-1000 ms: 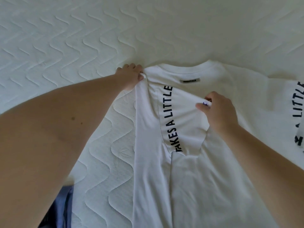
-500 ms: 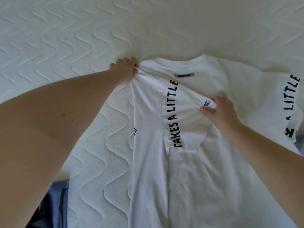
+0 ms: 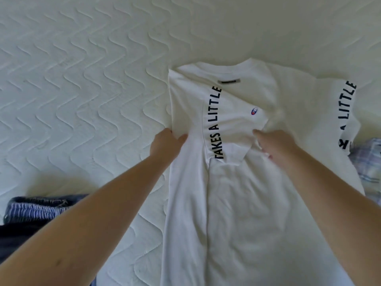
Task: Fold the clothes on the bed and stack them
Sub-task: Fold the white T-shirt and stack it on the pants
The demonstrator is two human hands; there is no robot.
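1. At the picture's eight o'clock edge lies a striped blue garment (image 3: 35,209) with a dark navy cloth (image 3: 18,240) just below it, both on the bed (image 3: 82,79), whose white quilted cover with wavy stitching fills the whole upper half.

2. The left hand (image 3: 168,144) reaches in from seven o'clock. Its fingers (image 3: 182,139) are curled on the left folded edge of the white T-shirt (image 3: 237,213), the thumb lying on top of the cloth; the grip looks like a pinch on that edge, though the underside of the hand is hidden.

3. The white T-shirt lies flat on the bed, right of centre, its collar towards twelve o'clock and its body running down to the six o'clock edge. Its left side is folded over onto the middle, so the left sleeve (image 3: 226,131), printed "TAKES A LITTLE" in black, lies across the chest with a small red and blue logo (image 3: 254,111) showing. A grey neck label (image 3: 228,81) sits below the collar.

4. The right hand (image 3: 276,146) comes in from four o'clock and rests on the folded sleeve's right edge, fingers (image 3: 257,133) loosely bent and touching the cloth; whether they pinch it I cannot tell.

5. At two o'clock the right sleeve (image 3: 342,112) lies spread out, unfolded.

6. At the three o'clock edge, a pale plaid garment (image 3: 369,162) lies just beside that sleeve.
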